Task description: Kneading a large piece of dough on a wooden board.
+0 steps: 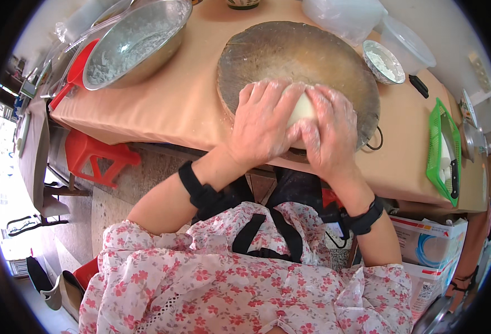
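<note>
A pale, smooth lump of dough (302,111) sits near the front edge of a round wooden chopping board (290,50). My left hand (265,119) lies over its left side, and my right hand (330,128) wraps its right side. Both hands are dusted with flour and press on the dough, their fingers curled round it toward the far side. Only a strip of the dough shows between them; the rest is hidden under my palms and fingers.
A large metal bowl (126,53) with flour residue stands at the left, beside a red plastic scoop (78,69). Right of the board are a small bowl of flour (383,62), clear plastic containers (404,42) and a green basket (435,150) with a knife (454,178). A red stool (98,156) stands below.
</note>
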### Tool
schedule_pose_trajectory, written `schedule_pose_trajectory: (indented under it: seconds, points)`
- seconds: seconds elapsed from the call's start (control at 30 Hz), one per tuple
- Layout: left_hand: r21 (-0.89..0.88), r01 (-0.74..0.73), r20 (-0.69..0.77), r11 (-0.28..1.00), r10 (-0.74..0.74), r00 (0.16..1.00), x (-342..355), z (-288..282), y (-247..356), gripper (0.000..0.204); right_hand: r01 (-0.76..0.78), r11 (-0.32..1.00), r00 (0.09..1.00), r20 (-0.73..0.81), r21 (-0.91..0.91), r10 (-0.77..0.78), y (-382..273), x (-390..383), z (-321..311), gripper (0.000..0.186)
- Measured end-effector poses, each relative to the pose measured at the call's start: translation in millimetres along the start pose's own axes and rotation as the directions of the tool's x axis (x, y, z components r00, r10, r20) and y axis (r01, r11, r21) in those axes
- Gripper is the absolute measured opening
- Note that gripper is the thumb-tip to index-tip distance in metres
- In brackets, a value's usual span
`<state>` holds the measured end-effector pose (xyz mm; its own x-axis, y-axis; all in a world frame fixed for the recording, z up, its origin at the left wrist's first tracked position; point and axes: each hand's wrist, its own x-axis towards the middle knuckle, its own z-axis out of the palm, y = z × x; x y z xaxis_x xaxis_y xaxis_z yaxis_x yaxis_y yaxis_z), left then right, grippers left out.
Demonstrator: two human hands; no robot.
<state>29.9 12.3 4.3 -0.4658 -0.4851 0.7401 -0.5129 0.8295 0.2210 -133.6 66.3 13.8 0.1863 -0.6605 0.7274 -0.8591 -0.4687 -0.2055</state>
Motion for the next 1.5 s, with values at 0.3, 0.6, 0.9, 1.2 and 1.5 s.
schedule_pose_trajectory:
  seconds: [0.3,0.6,0.9,1.2,1.5]
  points:
    - [0.007,0.265,0.291,0.964,-0.255,0.922,54,24,-32,0.039,-0.353,0.896,0.932,0.19,0.271,0.31,42,51,15,0.043]
    - [0.021,0.377,0.429,0.926,-0.349,0.833,77,27,-41,0.045,-0.449,0.874,0.878,0.272,0.187,0.393,59,64,21,0.053]
    - [-0.006,0.194,0.211,0.981,-0.188,0.959,28,9,-10,0.037,-0.206,0.963,0.976,0.109,0.175,0.189,26,25,6,0.042]
    - [0.09,-0.092,0.002,0.992,0.092,0.996,-30,-9,16,0.063,0.049,0.996,0.999,-0.007,-0.069,-0.05,-15,-34,-11,0.055]
    - [0.08,-0.1,-0.065,0.992,0.105,0.992,-64,-3,22,0.062,0.089,0.99,0.995,-0.024,-0.107,-0.092,-25,-57,-8,0.056]
